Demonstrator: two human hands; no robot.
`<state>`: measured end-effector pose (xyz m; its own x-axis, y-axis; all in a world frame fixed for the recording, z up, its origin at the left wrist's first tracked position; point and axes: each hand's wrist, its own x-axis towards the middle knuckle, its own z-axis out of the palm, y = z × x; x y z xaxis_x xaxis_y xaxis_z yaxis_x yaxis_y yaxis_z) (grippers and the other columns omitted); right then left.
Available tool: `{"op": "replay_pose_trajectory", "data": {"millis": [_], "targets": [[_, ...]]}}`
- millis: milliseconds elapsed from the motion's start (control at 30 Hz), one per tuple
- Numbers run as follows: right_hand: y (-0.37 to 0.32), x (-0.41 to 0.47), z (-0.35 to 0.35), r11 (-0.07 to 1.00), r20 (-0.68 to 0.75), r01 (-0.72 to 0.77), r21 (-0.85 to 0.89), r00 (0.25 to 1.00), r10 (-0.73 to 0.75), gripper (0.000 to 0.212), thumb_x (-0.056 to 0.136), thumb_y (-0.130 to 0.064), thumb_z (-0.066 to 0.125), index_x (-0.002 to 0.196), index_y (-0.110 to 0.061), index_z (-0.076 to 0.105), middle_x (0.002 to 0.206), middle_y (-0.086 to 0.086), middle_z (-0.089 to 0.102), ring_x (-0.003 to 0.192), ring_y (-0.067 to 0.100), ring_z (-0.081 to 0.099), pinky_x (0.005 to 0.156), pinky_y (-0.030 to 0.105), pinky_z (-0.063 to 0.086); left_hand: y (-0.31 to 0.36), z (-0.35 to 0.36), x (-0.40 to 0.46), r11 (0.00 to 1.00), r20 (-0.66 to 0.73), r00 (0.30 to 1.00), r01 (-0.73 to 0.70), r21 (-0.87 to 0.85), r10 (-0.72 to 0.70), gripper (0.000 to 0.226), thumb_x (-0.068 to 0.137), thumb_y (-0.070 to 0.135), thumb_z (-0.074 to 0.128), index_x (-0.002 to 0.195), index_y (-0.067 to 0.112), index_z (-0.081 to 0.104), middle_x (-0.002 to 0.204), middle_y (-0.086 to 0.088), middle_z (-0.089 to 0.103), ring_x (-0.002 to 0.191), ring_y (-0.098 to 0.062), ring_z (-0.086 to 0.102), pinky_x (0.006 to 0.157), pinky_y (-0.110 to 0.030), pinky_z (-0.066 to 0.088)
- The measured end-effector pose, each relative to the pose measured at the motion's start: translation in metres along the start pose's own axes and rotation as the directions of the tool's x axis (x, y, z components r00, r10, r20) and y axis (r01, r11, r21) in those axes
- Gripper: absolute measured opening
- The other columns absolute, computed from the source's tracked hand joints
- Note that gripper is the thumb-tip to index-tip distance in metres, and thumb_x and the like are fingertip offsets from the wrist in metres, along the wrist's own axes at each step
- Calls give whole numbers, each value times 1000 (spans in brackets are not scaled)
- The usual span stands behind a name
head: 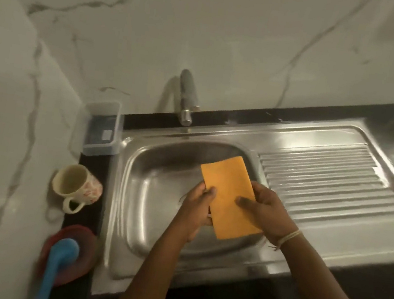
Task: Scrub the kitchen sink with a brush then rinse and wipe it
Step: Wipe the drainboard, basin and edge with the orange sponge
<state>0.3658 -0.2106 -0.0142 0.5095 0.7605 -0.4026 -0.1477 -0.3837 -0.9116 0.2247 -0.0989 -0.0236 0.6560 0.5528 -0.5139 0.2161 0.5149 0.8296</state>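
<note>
A folded orange cloth (228, 191) hangs above the steel sink basin (155, 184). My left hand (198, 205) grips its left edge, thumb on top. My right hand (266, 209) holds its right side, thumb lying across the cloth. The blue brush (58, 264) rests on a red dish (81, 242) on the dark counter, left of the sink. The tap (187, 97) stands behind the basin; I see no water running from it.
A cream mug (74, 186) stands left of the basin, and a clear plastic box (101, 130) sits in the back left corner. The ribbed drainboard (325, 182) extends to the right. Marble walls close off the back and left.
</note>
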Motion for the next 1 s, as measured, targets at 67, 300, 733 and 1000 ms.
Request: {"op": "replay_pose_trajectory", "data": {"millis": [67, 300, 733, 1000], "targets": [[12, -7, -39, 981, -86, -26, -191, 996, 9, 44, 89, -19, 73, 130, -16, 58, 114, 6, 70, 99, 27, 69, 86, 48, 58, -11, 37, 5, 998, 67, 997, 24, 66, -28, 23, 103, 21, 45, 122, 29, 53, 116, -4, 63, 102, -28, 66, 77, -49, 58], [58, -42, -155, 903, -196, -25, -429, 978, -66, 91, 77, -45, 81, 150, -29, 30, 143, 1, 43, 127, 23, 48, 103, 47, 46, -54, 164, 26, 989, 135, 988, 53, 140, -72, 26, 102, 12, 47, 125, 24, 51, 116, -11, 65, 96, -29, 68, 64, -43, 58], [86, -68, -294, 973, -413, 221, 67, 894, -175, 22, 96, -7, 52, 108, -19, 67, 90, 3, 68, 80, 17, 64, 68, 26, 55, -55, 298, 25, 986, 368, 928, -10, 168, -53, 55, 90, 56, 51, 135, 25, 48, 128, -8, 64, 115, -25, 63, 97, -47, 49], [125, -21, -403, 516, -141, 10, -856, 957, -253, 80, 80, -54, 44, 151, -18, 29, 162, 9, 21, 150, 34, 18, 120, 54, 17, -75, 242, 44, 793, -207, 958, -33, 608, 198, 29, 88, 46, 64, 109, 27, 59, 105, 6, 65, 94, -11, 64, 84, -35, 56]]}}
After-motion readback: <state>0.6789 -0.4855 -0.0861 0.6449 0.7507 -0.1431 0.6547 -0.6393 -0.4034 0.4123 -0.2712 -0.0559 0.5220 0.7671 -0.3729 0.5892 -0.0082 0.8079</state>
